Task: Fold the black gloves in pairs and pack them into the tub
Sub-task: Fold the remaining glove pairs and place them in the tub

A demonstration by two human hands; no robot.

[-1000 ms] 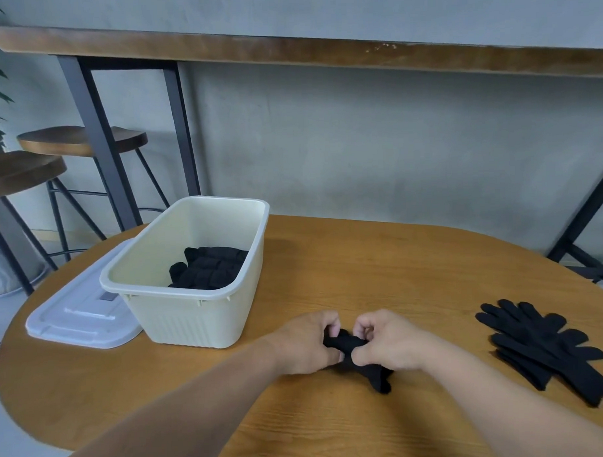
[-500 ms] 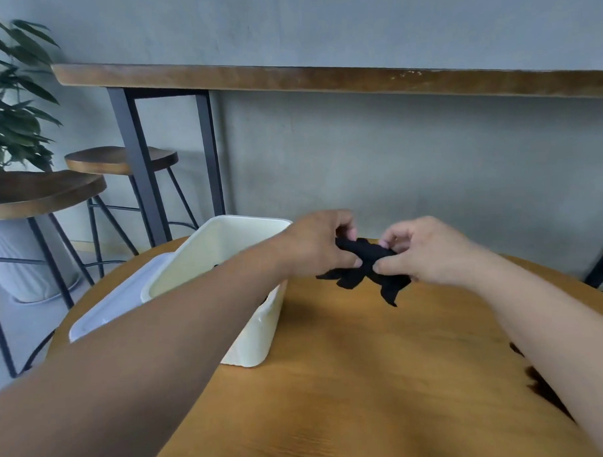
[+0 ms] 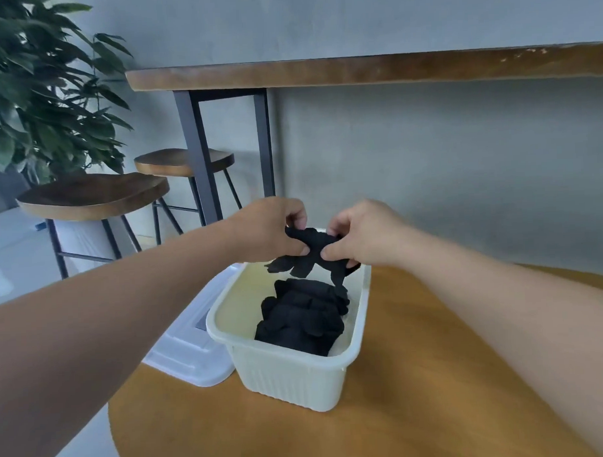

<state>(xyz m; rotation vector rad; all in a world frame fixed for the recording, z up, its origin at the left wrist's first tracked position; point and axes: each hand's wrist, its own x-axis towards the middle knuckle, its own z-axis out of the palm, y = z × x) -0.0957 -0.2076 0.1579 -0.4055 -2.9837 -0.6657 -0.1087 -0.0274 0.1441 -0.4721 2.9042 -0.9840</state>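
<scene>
Left hand and right hand both up in the air, close together, above the far end of the cream plastic tub with ribbed sides. Both hands pinched shut on one folded bundle of black knit gloves, thumbs and fingertips squeezing its top from each side. Loose glove fingers hanging down from the bundle, just over the open tub, not touching the pile below as far as can be seen. Inside the tub, a heap of black folded gloves, lying against the near wall and filling the middle. Tub standing upright on the round wooden bench, near its left edge. Flat white plastic lid lying on the bench, touching the tub's left side and sticking out past the bench's left edge. Behind, two wooden stools with dark metal legs, a leafy green plant, and a long wooden counter top against a grey wall.
</scene>
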